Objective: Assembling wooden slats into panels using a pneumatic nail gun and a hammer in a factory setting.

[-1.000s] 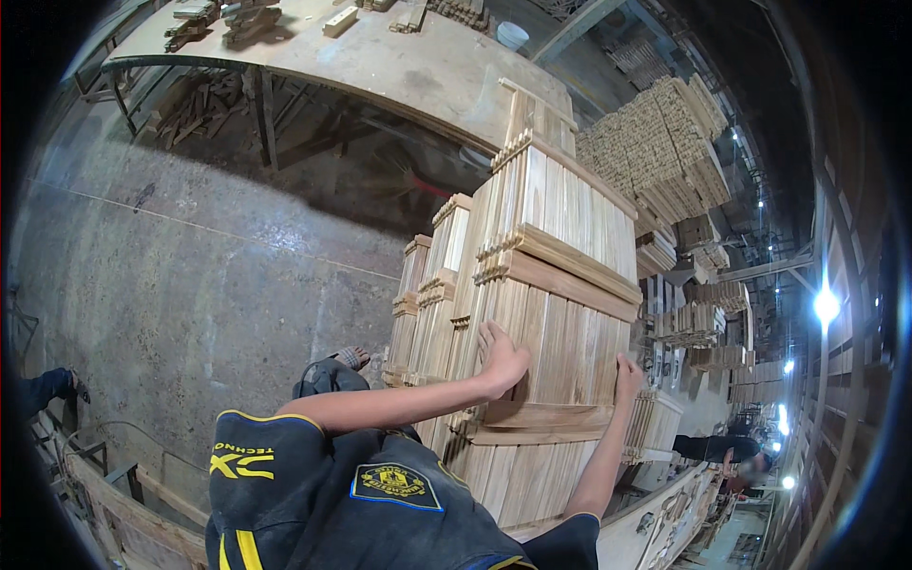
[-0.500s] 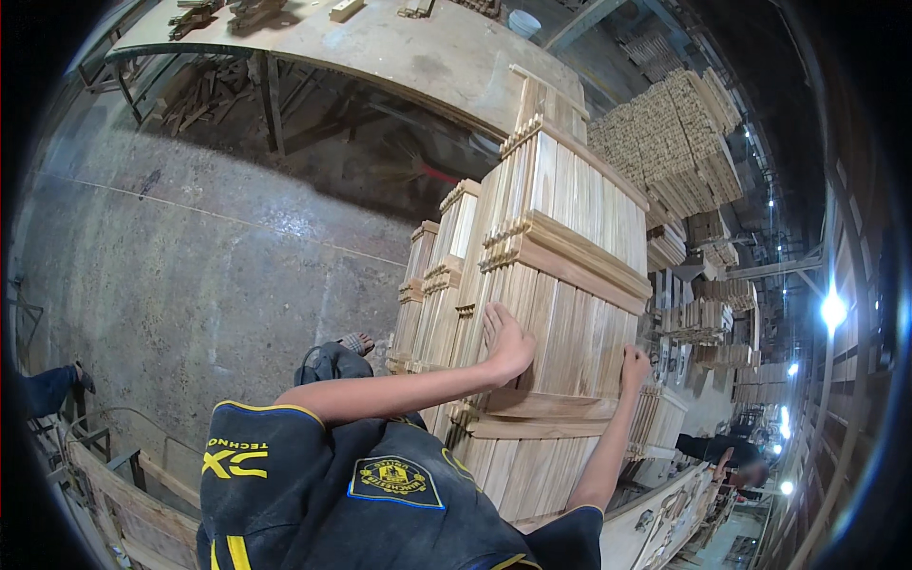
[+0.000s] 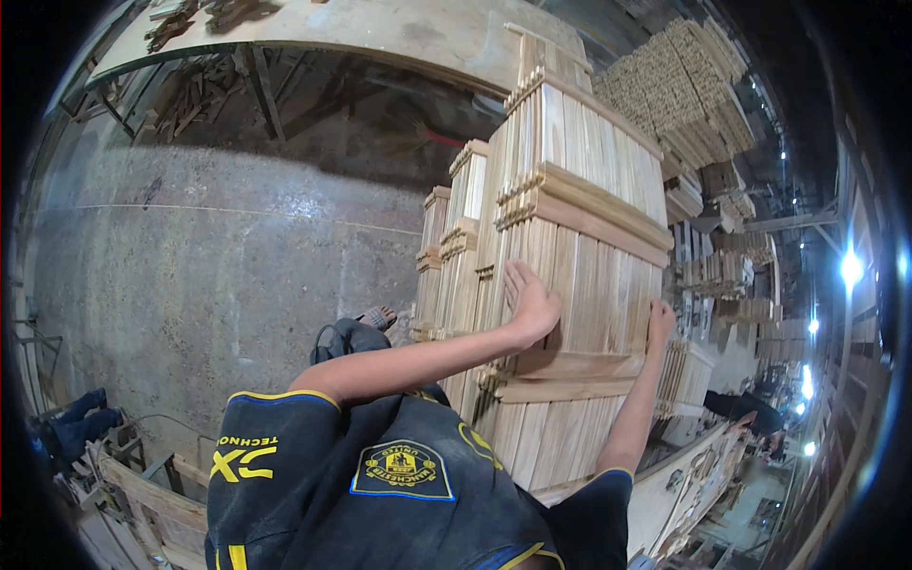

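A tall stack of slatted wooden panels (image 3: 598, 294) stands in front of me, with thicker crosswise battens (image 3: 598, 223) over the slats. At its left edge is my left hand (image 3: 534, 309), its fingers stretched out along the ends of the panels. Across from it, my right hand (image 3: 662, 321) is at the right edge, fingers curled against the top panel's side; the fingertips are hidden. Between the two hands lie the bare pale slats of the upper panel. A lower batten (image 3: 570, 378) runs across the slats nearer to my body.
Shorter panel stacks (image 3: 463, 199) stand close on the left. Beyond is a long worktable (image 3: 399, 33) with wood scraps underneath. Piles of cut strips (image 3: 674, 90) rise at the back right. Another person (image 3: 746, 408) is at the far right; someone's legs (image 3: 81, 423) show at lower left.
The view has shifted, so the stack and both hands sit higher and farther right in the picture. Both hands keep about the same places at the stack's edges.
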Tool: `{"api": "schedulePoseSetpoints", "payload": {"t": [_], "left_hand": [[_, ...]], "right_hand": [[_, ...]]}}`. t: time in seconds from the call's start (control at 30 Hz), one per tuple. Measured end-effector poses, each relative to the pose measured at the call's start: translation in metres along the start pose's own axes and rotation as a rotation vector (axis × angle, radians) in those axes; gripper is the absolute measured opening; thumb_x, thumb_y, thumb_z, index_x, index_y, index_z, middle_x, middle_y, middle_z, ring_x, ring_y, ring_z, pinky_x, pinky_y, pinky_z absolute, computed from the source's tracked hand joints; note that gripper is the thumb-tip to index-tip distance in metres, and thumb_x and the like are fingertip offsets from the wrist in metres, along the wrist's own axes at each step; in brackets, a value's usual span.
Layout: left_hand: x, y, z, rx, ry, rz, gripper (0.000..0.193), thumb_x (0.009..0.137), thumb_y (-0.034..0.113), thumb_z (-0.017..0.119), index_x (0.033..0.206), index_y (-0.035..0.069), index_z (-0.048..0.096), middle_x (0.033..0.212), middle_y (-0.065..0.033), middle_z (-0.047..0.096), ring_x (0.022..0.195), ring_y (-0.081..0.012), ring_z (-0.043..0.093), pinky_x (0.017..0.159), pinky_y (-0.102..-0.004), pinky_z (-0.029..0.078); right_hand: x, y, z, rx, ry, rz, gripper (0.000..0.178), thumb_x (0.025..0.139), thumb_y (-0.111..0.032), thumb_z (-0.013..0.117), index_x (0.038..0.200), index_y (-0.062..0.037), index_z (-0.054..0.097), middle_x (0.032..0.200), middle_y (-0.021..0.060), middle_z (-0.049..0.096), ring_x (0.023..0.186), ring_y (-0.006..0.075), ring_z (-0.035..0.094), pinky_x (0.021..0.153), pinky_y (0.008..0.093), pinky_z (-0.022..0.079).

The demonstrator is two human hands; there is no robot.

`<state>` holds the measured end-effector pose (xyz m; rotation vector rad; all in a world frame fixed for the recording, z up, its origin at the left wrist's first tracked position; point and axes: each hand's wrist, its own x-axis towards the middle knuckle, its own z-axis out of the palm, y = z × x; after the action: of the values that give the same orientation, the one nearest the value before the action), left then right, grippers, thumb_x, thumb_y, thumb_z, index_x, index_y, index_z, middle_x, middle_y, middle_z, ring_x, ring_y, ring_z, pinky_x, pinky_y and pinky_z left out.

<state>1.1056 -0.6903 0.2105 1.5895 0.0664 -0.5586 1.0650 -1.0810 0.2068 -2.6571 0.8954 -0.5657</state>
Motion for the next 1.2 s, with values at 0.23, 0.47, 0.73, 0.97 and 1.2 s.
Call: {"api": "schedulePoseSetpoints", "payload": {"t": [0.23, 0.47, 0.73, 0.97, 1.2], "left_hand": [[0.004, -0.002, -0.007, -0.015, -0.029, 0.006, 0.082, 0.083, 0.015, 0.045, 0.138, -0.017, -0.006, 0.146, -0.0365, -0.006, 0.140, -0.0432, -0.008, 0.115, -0.0429, -0.003], [-0.016, -0.005, -0.016, -0.183, -0.043, 0.018, 0.076, 0.086, 0.016, 0.043, 0.139, -0.017, 0.000, 0.147, -0.0364, -0.005, 0.140, -0.0404, -0.008, 0.115, -0.0387, -0.002], [0.005, -0.054, -0.145, -0.097, 0.196, 0.065, 0.031, 0.092, 0.025, 0.043, 0.096, 0.002, 0.063, 0.092, -0.0154, 0.062, 0.088, -0.0272, 0.056, 0.080, -0.0431, 0.041], [-0.070, -0.122, -0.307, -0.129, 0.428, -0.103, 0.028, 0.085, 0.021, 0.045, 0.081, 0.003, 0.066, 0.068, -0.0065, 0.062, 0.060, -0.0149, 0.054, 0.057, -0.0283, 0.040], [-0.125, -0.159, -0.291, -0.154, 0.211, -0.119, 0.023, 0.088, 0.013, 0.049, 0.102, 0.002, 0.064, 0.087, -0.0069, 0.067, 0.070, -0.0128, 0.061, 0.061, -0.0267, 0.047]], "right_hand": [[0.003, -0.016, -0.007, 0.026, -0.126, 0.037, 0.041, 0.081, -0.038, 0.063, 0.090, 0.0011, 0.069, 0.084, 0.0145, 0.069, 0.082, 0.0243, 0.064, 0.076, 0.0333, 0.046], [0.003, -0.015, -0.018, 0.037, -0.202, 0.101, 0.048, 0.082, -0.045, 0.062, 0.096, 0.0006, 0.069, 0.090, 0.0138, 0.069, 0.085, 0.0231, 0.063, 0.078, 0.0324, 0.045], [-0.019, -0.057, -0.049, -0.034, 0.016, -0.069, 0.047, 0.085, -0.047, 0.061, 0.099, -0.0018, 0.066, 0.091, 0.0142, 0.067, 0.085, 0.0260, 0.063, 0.080, 0.0326, 0.046], [0.017, -0.070, -0.085, 0.092, 0.088, -0.312, 0.036, 0.089, -0.029, 0.060, 0.114, -0.0033, 0.062, 0.107, 0.0120, 0.065, 0.098, 0.0232, 0.061, 0.088, 0.0335, 0.045], [-0.026, -0.214, -0.127, 1.988, 0.107, 0.105, 0.038, 0.096, -0.032, 0.044, 0.121, -0.0052, 0.056, 0.113, 0.0065, 0.061, 0.098, 0.0159, 0.057, 0.089, 0.0328, 0.043]]}}
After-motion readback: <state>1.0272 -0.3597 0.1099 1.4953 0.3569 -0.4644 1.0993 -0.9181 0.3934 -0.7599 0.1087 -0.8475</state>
